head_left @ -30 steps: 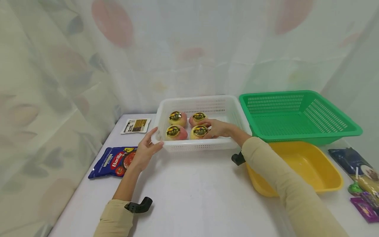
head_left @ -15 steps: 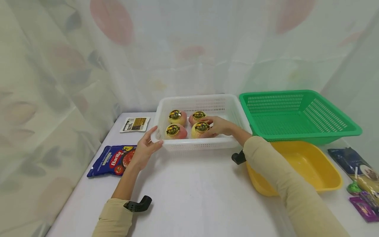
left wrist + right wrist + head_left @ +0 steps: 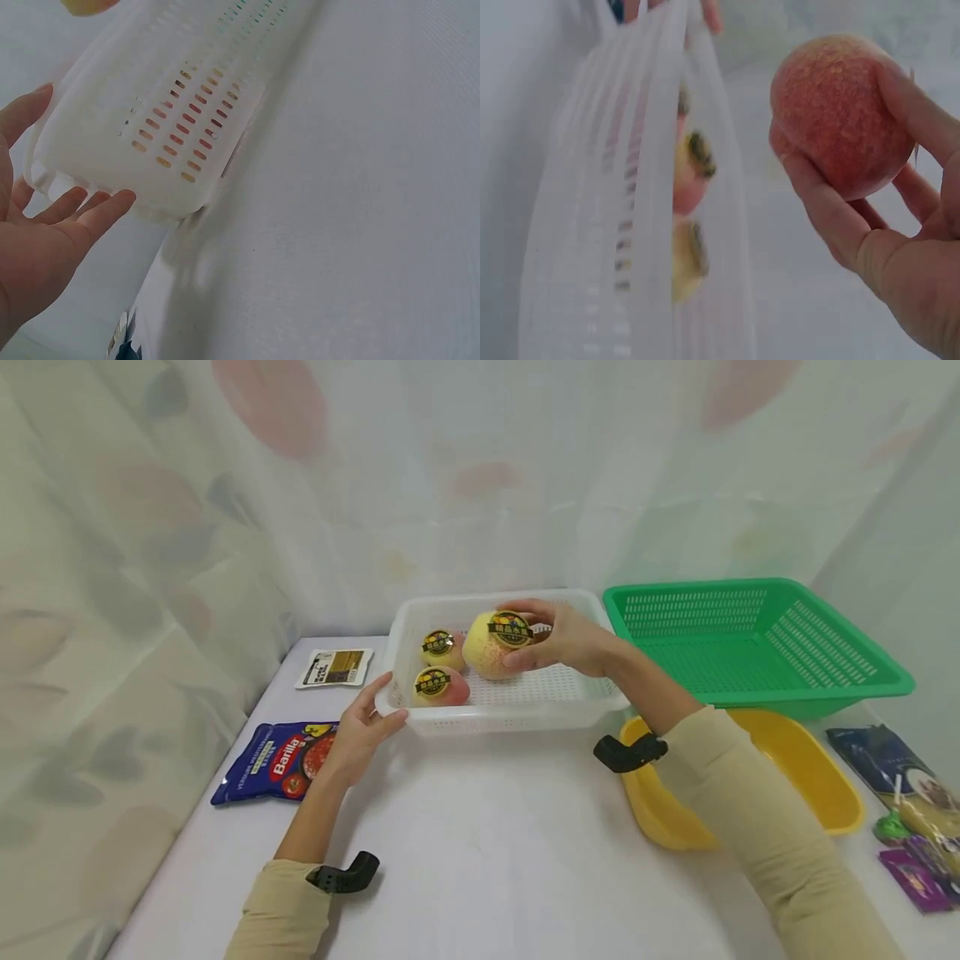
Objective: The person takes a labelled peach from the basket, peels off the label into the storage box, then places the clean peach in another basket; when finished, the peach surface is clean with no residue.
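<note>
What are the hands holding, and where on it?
The right hand grips a stickered pink-yellow peach round its side; the left hand rests against the white plastic basket's corner.

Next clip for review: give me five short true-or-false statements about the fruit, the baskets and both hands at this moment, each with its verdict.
1. The right hand holds a round yellow-pink labelled fruit above the white perforated plastic basket. True.
2. The left hand grips the blue Barilla pouch. False: it rests on the white basket's corner.
3. The green plastic basket holds fruit. False: none shows in it.
4. The yellow plastic tub sits in front of the green basket. True.
5. Four fruits lie in the white basket. False: fewer lie there; one is lifted.
</note>
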Motion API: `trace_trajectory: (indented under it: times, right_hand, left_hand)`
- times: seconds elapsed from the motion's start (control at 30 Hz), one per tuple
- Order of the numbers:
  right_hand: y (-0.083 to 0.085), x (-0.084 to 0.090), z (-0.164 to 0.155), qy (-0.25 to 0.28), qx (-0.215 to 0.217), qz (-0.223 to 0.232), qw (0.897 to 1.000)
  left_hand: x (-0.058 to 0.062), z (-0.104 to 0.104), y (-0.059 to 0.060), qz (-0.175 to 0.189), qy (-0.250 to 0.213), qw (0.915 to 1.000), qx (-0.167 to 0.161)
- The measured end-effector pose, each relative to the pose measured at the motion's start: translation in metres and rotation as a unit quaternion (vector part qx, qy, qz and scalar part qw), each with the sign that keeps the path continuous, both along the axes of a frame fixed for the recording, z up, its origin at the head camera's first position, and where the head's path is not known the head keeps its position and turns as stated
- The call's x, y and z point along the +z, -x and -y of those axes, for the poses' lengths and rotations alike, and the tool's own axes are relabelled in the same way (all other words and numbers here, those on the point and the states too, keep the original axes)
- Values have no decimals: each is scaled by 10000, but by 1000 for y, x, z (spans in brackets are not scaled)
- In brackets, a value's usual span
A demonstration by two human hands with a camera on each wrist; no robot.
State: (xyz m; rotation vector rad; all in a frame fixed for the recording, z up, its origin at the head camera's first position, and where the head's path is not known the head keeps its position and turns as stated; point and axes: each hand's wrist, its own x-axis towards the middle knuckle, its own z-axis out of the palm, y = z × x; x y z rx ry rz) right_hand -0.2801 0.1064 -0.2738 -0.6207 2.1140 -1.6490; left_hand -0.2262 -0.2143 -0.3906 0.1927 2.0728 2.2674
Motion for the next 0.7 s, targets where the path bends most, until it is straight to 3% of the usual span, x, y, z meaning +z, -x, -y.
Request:
trace_trajectory:
  times: [0.13, 0.27, 0.47, 0.7]
  right_hand:
    - [-28, 2, 2, -64, 138, -309, 9994]
    - [-54, -10, 1, -472, 90, -605, 9970]
    - [-83, -42, -2, -803, 182, -523, 9952]
    - [-98, -87, -7, -1081, 61, -316, 9936]
  left_hand:
    - [0, 0, 0, 12, 40, 10000, 11]
    - [0, 1, 0, 48, 21, 10000, -13]
    - [1, 0, 0, 11, 42, 10000, -12]
    - [3, 0, -2, 75, -38, 10000, 4]
